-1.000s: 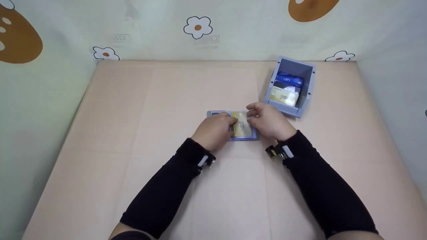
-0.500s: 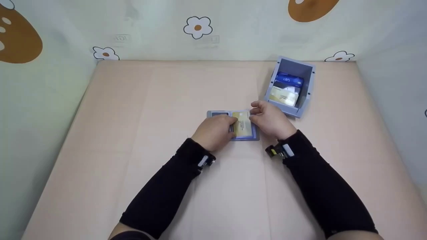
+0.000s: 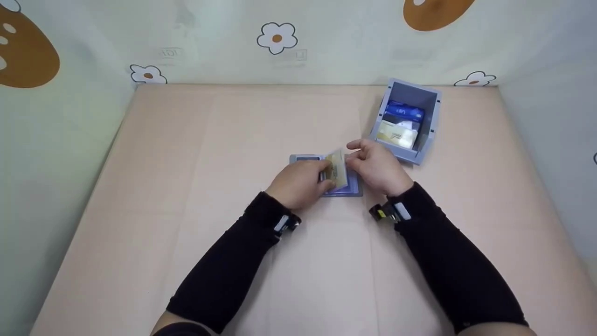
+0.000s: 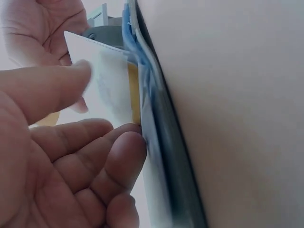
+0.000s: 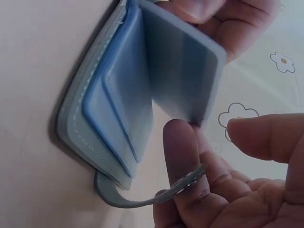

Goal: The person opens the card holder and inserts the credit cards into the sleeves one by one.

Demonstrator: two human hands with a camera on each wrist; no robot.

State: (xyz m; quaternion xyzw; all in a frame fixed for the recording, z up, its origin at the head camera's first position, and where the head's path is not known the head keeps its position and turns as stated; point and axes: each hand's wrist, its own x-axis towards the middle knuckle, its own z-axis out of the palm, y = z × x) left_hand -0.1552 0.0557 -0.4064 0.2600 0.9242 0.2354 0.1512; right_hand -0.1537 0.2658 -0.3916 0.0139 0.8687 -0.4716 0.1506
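A small card wallet [image 5: 90, 114] lies opened out, with leaves standing along its spine. One leaf [image 3: 339, 170] holding a gold card is tilted up; its back, a bluish translucent sleeve [image 5: 178, 66], faces the right wrist camera. My left hand [image 3: 301, 184] lies over the wallet's left half, fingertips touching the leaf's base; its thumb [image 4: 52, 88] is apart from the fingers. At the leaf's right edge, my right hand [image 3: 380, 168] touches it with a fingertip, thumb spread away. A snap strap [image 5: 147, 197] curls from the wallet across the right fingers.
A grey bin [image 3: 406, 154] stands right behind the right hand, holding a gold card [image 3: 396, 135] and blue cards [image 3: 405, 112]. A pale sheet [image 3: 154, 186] covers the table. Flower-printed walls [image 3: 210, 42] border it.
The gold-card leaf has risen from lying flat to tilted up, swinging leftward. The right hand has shifted slightly left with it. The left hand has stayed nearly in place.
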